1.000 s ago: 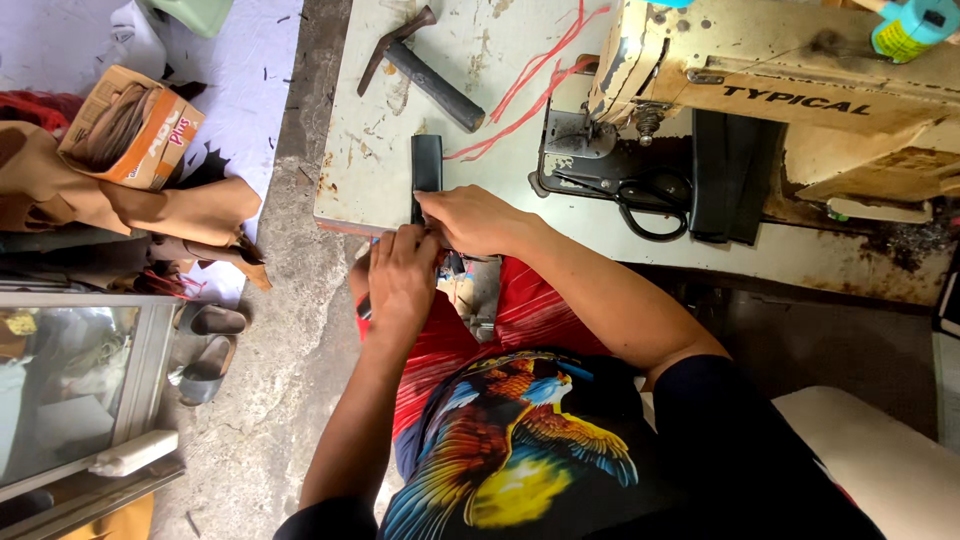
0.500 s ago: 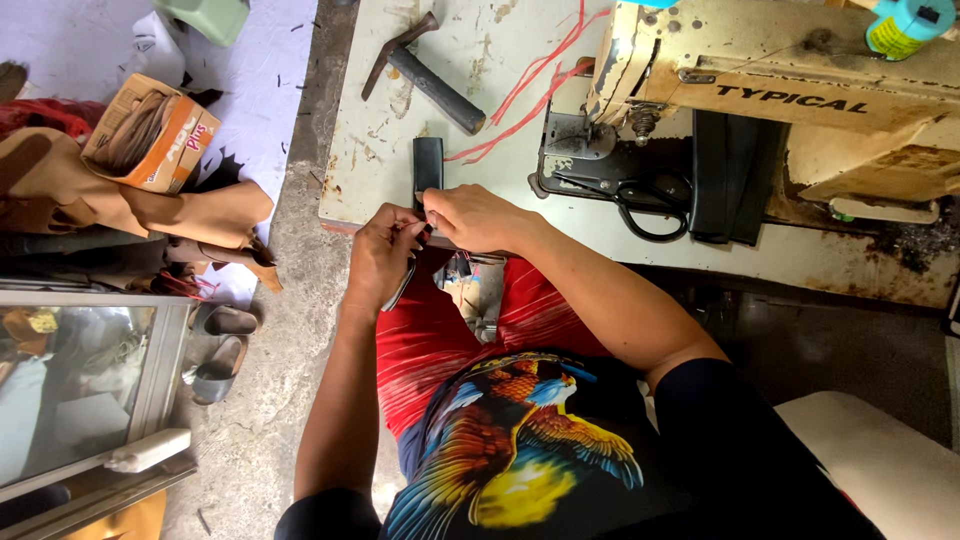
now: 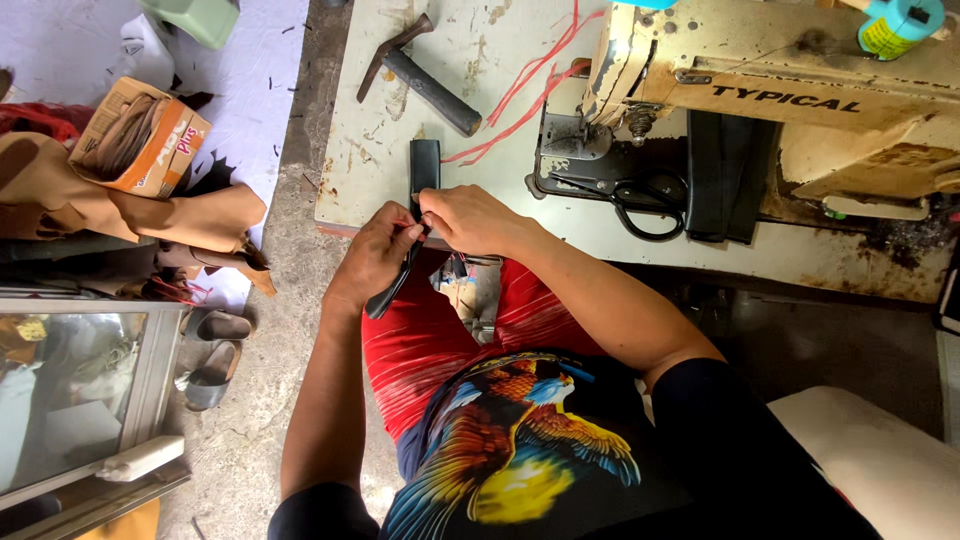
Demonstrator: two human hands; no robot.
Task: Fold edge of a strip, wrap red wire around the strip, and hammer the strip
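My left hand (image 3: 372, 262) and right hand (image 3: 470, 218) both pinched the black strap (image 3: 424, 170) at the bench (image 3: 370, 160) edge, its top end pointing to twelve o'clock, and I judged a loosened pinch could drop it lapward.

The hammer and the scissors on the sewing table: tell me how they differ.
The hammer lies in the open on the table's left part; the scissors lie under the sewing machine arm. The hammer has one thick dark handle and a rusty head; the scissors have looped black handles. Neither is touched by a hand.
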